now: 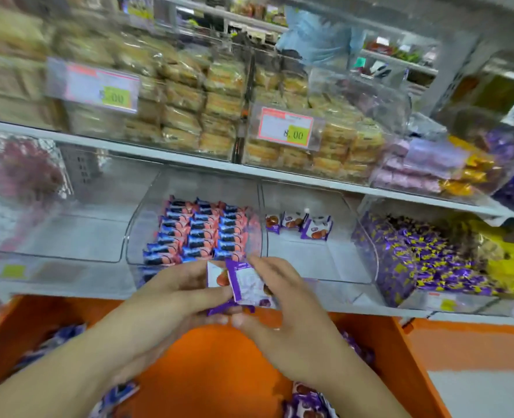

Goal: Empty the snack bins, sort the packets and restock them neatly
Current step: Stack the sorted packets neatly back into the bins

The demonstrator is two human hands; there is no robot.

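Purple-and-white snack packets (pixel 243 286) sit pinched between both hands, held upright over the orange crate (pixel 216 366), just in front of the shelf. Left hand (pixel 183 292) grips the small stack from the left side, thumb across its face; right hand (pixel 282 309) closes on it from the right, fingertips on the top edge, so the hands are together on the same bundle.

Their destination, by my reading, is the clear bin (pixel 319 257) ahead and slightly right, where three matching packets (pixel 299 226) stand at the back (faces toward the camera). Right hand is nearer that bin. Each held packet's long axis runs roughly vertical, tilted a little left, printed face toward the viewer.
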